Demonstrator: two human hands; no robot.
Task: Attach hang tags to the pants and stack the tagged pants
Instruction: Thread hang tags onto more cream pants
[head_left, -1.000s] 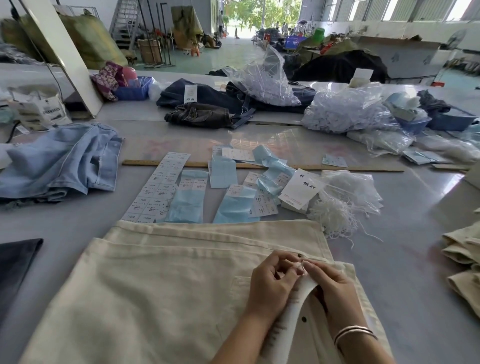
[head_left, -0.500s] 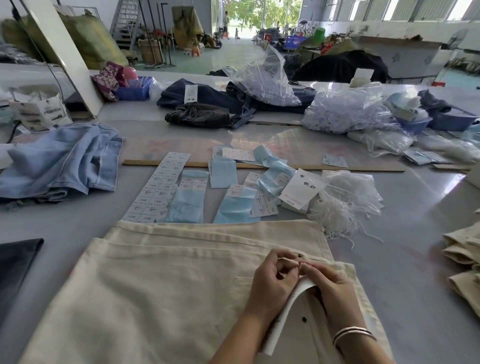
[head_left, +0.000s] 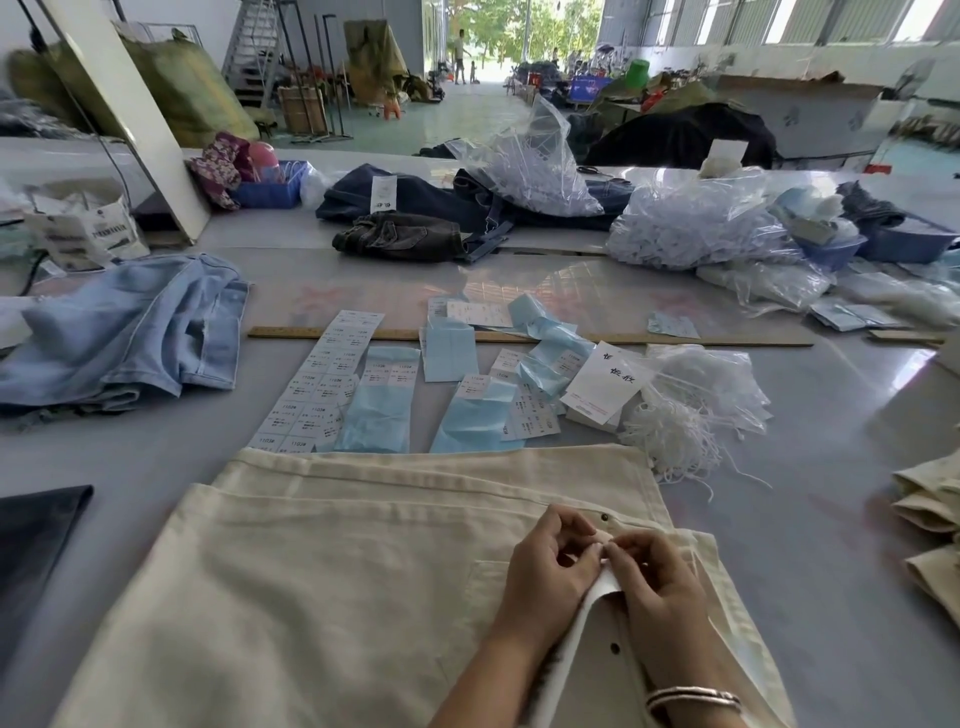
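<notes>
1. Since the earlier frame, hands barely shifted; hang tag (head_left: 576, 631) still upright between them.
2. Left hand (head_left: 550, 569) and right hand (head_left: 657, 579), fingers curled, pinch the tag's top together.
3. Cream pants (head_left: 322, 571) at 6 o'clock on table (head_left: 831, 519); loose tags (head_left: 605, 384) at 12.

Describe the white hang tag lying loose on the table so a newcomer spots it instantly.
Start at the long wooden ruler crossing the grey table. Just below its right half, beside the tangle of white strings, lies the white hang tag. Unlike the blue sheets around it, it carries large black handwritten characters.
</notes>
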